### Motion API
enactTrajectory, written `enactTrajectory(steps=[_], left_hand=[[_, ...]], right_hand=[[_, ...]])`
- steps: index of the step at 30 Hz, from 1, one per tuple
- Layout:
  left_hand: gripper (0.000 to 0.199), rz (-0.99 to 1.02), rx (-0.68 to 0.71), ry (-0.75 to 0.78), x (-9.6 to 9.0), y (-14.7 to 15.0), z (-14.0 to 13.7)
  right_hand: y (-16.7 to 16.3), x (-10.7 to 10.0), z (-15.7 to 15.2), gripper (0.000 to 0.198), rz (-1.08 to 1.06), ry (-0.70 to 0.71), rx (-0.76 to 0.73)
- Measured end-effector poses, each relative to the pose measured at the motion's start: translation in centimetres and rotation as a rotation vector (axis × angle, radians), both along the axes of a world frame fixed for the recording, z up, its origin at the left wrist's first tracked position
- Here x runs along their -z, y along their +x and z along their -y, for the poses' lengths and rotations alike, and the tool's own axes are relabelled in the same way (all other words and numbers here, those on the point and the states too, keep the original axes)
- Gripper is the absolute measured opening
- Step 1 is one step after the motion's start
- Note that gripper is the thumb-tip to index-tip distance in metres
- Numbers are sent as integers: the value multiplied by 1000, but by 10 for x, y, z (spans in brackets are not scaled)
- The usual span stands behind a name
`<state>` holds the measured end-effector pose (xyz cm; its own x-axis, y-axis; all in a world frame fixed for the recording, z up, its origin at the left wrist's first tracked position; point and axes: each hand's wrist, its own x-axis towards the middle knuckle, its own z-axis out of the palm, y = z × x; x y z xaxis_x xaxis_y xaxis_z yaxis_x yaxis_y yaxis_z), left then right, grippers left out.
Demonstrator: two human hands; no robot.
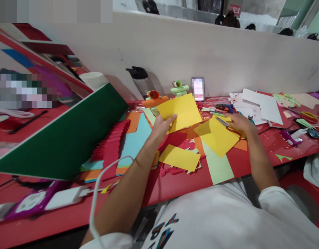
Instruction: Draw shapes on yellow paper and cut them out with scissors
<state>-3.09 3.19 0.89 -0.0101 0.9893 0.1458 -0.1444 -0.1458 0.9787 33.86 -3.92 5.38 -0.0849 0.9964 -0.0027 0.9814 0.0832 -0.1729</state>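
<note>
My left hand [163, 125] is closed on a sheet of yellow paper [186, 112], thumb on top, holding it raised and tilted above the pile. My right hand [241, 123] is at the scissors [223, 123], fingers curled by their handles; part of the grip is hidden. The blades point left over another yellow sheet [219, 140], which lies on the table. Closer to me, a smaller yellow rectangle [179, 158] rests on red and pale green paper cut-outs. A pale green strip [218, 167] sticks out from beneath the yellow sheet.
A green board [63, 138] leans at the left beside red fringed paper [109, 141] and light blue sheets [134, 141]. Behind stand a bottle [142, 83] and a phone [198, 89]. White papers [263, 107] lie at right. A white cable [97, 193] crosses my left forearm.
</note>
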Motion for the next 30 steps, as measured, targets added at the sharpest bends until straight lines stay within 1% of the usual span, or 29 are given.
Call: enactTrajectory(steps=[2,4,9,12,16,21,24,30], left_hand=[[48,-49,24,20,0,2,3],[50,-66,61,19,0,4,6],[56,-123,101,-19,2,5,5],[56,-135,124,-11,6,5,3],[57,-135,138,-19,6,7,5],[53,-155,135,-23,1,9,11],[53,-160,138,-27,-1,9,12],[51,-168,125,-18,1,9,10]], right_hand=[[7,0,4,48,32,-63,62],[10,1,7,45,67,-86,98],[3,-2,11,41,147,-130,140],[-3,-3,13,45,161,-154,144],[-10,-4,15,55,197,-179,176],[-15,-6,17,65,214,-183,208],[-15,-8,19,61,211,-168,205],[-11,-14,18,53,201,-87,210]])
